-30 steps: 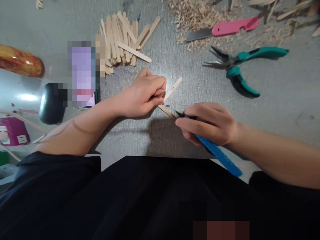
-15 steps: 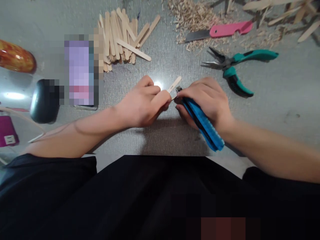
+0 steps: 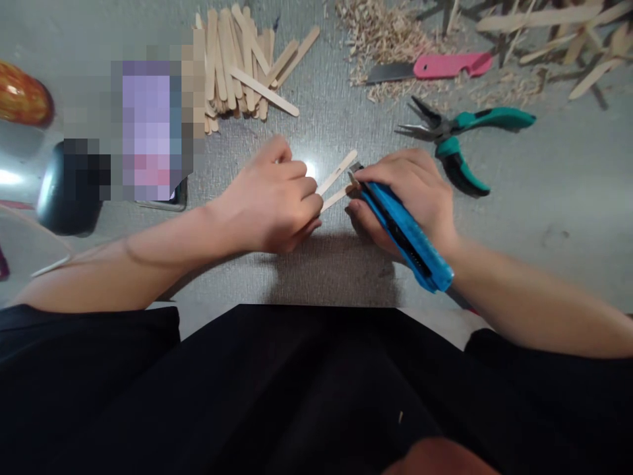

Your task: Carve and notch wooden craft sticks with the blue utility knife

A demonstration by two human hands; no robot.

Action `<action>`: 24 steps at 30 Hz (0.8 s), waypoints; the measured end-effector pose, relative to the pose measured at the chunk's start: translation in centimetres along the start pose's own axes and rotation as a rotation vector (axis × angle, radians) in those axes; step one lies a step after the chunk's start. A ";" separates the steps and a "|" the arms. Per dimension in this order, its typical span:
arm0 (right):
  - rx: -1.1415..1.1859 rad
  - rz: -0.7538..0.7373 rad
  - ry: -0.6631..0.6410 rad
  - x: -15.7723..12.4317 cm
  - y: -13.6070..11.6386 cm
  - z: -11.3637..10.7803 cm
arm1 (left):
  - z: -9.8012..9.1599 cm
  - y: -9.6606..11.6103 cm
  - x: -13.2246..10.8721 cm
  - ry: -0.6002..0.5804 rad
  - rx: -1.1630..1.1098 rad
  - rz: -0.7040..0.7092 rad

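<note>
My left hand (image 3: 277,198) is closed around a thin wooden stick (image 3: 335,198) that pokes out to the right of its fingers. A second flat stick (image 3: 339,171) lies on the grey table (image 3: 321,264) just above it, touching the same hand. My right hand (image 3: 410,198) grips a blue utility knife (image 3: 405,231), whose blade tip rests against the end of the held stick. The two hands sit close together at the middle of the table.
A pile of flat wooden sticks (image 3: 242,66) lies at the back. Wood shavings (image 3: 386,33), a pink-handled knife (image 3: 435,66) and teal pliers (image 3: 459,132) are at the back right. A black rounded object (image 3: 64,191) and an orange-red object (image 3: 22,95) sit at the left.
My right hand brought the blue knife up from the near side to the stick's tip. The stick in my left hand swung from pointing down-right to pointing right and slightly up.
</note>
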State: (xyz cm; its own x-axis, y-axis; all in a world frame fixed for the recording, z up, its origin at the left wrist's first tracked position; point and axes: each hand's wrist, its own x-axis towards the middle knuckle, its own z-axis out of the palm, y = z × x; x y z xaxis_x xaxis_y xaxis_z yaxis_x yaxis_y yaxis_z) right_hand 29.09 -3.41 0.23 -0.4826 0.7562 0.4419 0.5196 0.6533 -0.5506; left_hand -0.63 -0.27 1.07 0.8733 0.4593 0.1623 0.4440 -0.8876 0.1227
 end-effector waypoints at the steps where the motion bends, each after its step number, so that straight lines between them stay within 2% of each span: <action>1: 0.001 0.000 0.002 0.0 0.0 0.0 | -0.1 0.6 0.0 -0.004 0.031 -0.009; 3: -0.005 0.030 -0.067 0.1 0.0 -0.2 | -0.4 1.5 -0.2 0.004 0.039 -0.071; 5: 0.040 -0.051 0.029 0.3 0.0 -0.3 | -0.6 2.1 -0.3 0.020 -0.028 -0.154; 7: 0.049 -0.072 0.025 0.4 0.0 -0.3 | -0.6 2.3 -0.4 0.036 -0.070 -0.195; 9: 0.036 -0.053 -0.002 0.4 0.0 -0.2 | -0.3 2.0 -0.4 0.048 -0.034 -0.151; 12: 0.070 -0.066 0.098 0.3 -0.1 0.0 | 0.2 1.0 -0.1 0.048 -0.041 -0.065; 15: 0.093 -0.068 0.116 0.2 -0.4 -0.3 | 0.5 -0.5 0.0 0.096 -0.189 -0.127; 18: 0.132 -0.078 0.045 0.1 -0.9 -0.9 | 0.5 -1.5 -0.1 0.164 -0.316 -0.136; 24: 0.162 -0.028 -0.082 -0.1 -2.0 -1.5 | 0.1 -1.3 -0.3 0.078 -0.291 -0.160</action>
State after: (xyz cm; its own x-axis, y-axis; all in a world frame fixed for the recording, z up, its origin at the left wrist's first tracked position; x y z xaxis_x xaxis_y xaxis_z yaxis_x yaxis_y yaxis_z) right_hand 29.15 -4.75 2.29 -0.5543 0.7281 0.4032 0.3881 0.6547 -0.6486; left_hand -1.51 0.75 0.77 0.7742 0.6032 0.1917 0.4883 -0.7619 0.4255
